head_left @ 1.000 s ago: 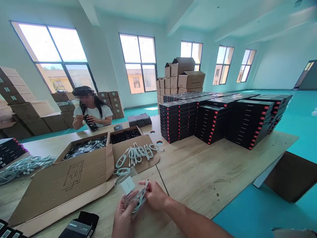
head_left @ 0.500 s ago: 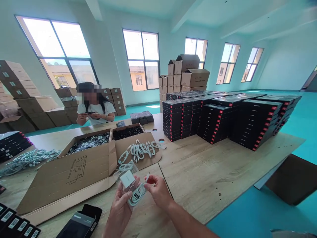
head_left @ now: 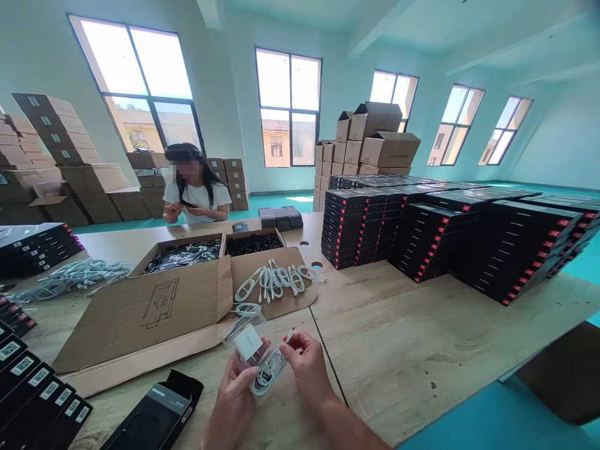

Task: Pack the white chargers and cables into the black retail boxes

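Observation:
My left hand [head_left: 237, 390] is closed around a white wall charger [head_left: 248, 341] with its metal prongs showing, and a clear plastic tray or sleeve [head_left: 232, 328] is around or behind it. A coiled white charging cable [head_left: 269, 373] with a small dark tie or label lies against the fingers of the same hand. Between thumb and fingertips, my right hand [head_left: 307, 362] pinches the connector end of that cable, just right of the coil. Just beyond my hands, several more white cables [head_left: 276, 281] rest on a cardboard flap. Left of my hands lies an open black box [head_left: 157, 415].
A large carton [head_left: 159, 322] holds silvery packets and small black parts. More cables [head_left: 70, 278] lie left. Stacks of black boxes [head_left: 422, 237] stand right, others [head_left: 37, 387] at lower left. Across the table [head_left: 389, 337] a person [head_left: 194, 194] handles something dark.
The view has swung left, so the scene sits further right in the picture. Both hands keep their holds on the charger and cable. The person opposite has moved their hands slightly.

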